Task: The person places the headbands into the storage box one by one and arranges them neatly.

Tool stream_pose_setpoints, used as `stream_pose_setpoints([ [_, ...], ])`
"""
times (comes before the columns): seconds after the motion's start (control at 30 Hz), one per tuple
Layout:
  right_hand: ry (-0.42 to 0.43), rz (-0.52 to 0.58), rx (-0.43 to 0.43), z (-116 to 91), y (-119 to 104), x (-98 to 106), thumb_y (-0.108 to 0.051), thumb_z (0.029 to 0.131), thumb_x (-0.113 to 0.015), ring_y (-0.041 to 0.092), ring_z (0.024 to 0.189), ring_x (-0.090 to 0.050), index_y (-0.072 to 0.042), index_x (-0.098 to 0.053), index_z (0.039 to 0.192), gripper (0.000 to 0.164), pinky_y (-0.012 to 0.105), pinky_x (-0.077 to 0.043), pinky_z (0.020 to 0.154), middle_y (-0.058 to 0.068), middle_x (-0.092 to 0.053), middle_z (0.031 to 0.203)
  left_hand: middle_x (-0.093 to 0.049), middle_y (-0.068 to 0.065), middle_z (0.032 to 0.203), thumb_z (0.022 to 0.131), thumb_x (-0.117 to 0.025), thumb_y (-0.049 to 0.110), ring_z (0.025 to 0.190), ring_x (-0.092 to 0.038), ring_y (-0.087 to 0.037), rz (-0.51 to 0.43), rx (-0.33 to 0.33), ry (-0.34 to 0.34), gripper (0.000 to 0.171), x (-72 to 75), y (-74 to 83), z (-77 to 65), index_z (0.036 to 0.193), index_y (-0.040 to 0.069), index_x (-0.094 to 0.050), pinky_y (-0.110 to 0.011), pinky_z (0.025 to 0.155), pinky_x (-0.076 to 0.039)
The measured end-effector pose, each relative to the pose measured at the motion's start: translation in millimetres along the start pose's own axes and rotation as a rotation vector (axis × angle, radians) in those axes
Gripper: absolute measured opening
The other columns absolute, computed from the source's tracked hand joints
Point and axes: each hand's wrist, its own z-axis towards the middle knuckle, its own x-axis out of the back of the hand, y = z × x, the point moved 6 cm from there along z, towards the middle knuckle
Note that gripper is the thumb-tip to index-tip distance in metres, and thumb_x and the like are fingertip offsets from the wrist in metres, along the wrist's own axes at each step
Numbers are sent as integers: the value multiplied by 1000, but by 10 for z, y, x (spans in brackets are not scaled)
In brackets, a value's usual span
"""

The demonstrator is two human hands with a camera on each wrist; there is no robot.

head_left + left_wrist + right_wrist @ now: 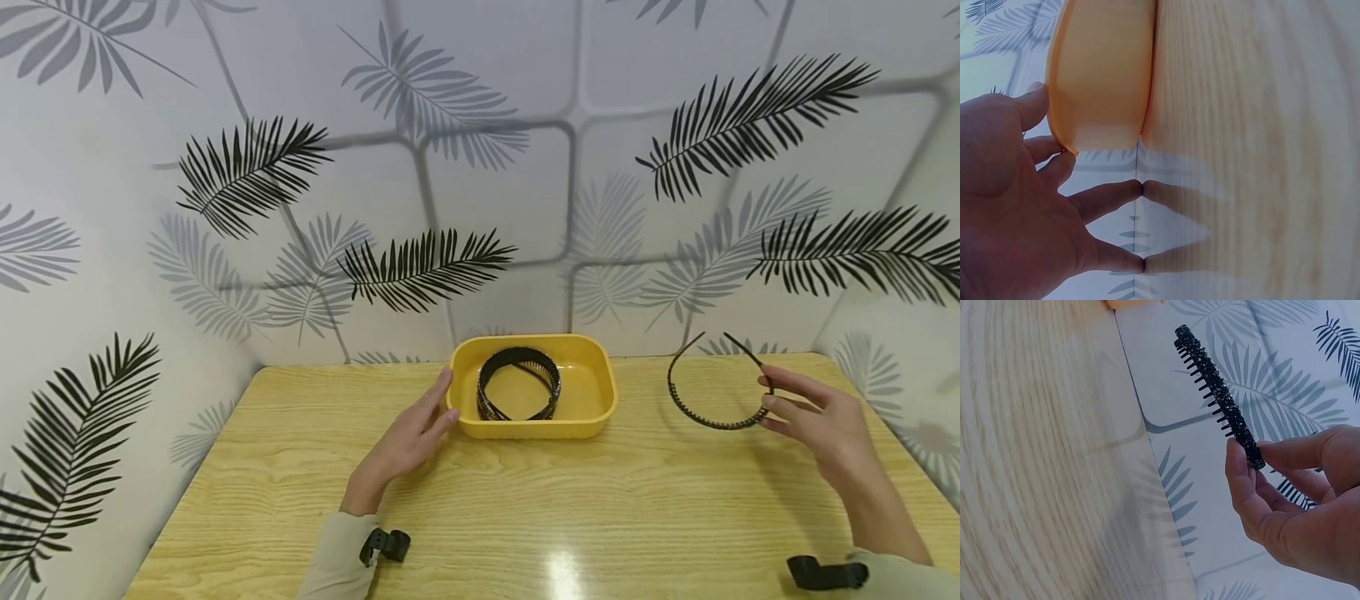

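Note:
In the head view my left hand (408, 442) is at the left end of a yellow tray (427, 429) that stands on the table. Its thumb and nearest fingers touch the tray's rim, while in the left wrist view the outer fingers stretch down to the tabletop. Black toothed headbands (491, 379) lie stacked inside the tray, toward its left side. To the right of the tray, my right hand (825, 421) pinches one black headband (716, 426) by its side, above the table. The right wrist view shows this headband's (1219, 390) glittery outer surface and inner teeth.
The wooden table (570, 500) meets a wall covering (495, 200) printed with leaves right behind the tray. More of this covering runs along the left and right sides. Dark straps with small mounts sit on both wrists.

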Motion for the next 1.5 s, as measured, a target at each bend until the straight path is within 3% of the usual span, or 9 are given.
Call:
stream_pose_setpoints([
  [0.5,-29,-32,55,-9,-54,-213,4,97,-67,-3,101,-68,-8,-67,136,41,27,-61,75,-11,-71,115,-12,-17,170,112,-46,23,154,-17,-33,11,-10,-5,65,6,2,9,163,-1,-12,-50,124,-20],
  [0.77,-48,-17,36,-16,-68,-310,5,98,-66,-2,101,-68,-16,-71,131,40,27,-62,75,-12,-71,115,-13,-17,170,112,-47,22,154,-19,-33,9,-14,6,65,21,17,8,163,-1,-14,-51,123,-21],
  [1.17,-55,-53,47,-25,-48,-340,3,99,-65,-3,103,-67,-10,-66,139,42,26,-61,75,-11,-70,117,-13,-16,170,112,-47,22,154,-19,-33,11,-3,0,65,13,30,5,163,-1,-13,-51,123,-22],
  [1.5,-71,-49,59,-20,-25,-369,4,99,-64,-2,102,-68,-16,-70,132,40,27,-61,75,-12,-70,116,-13,-18,169,112,-47,23,154,-19,-33,-4,2,1,66,8,15,-1,163,0,-13,-52,123,-23],
])
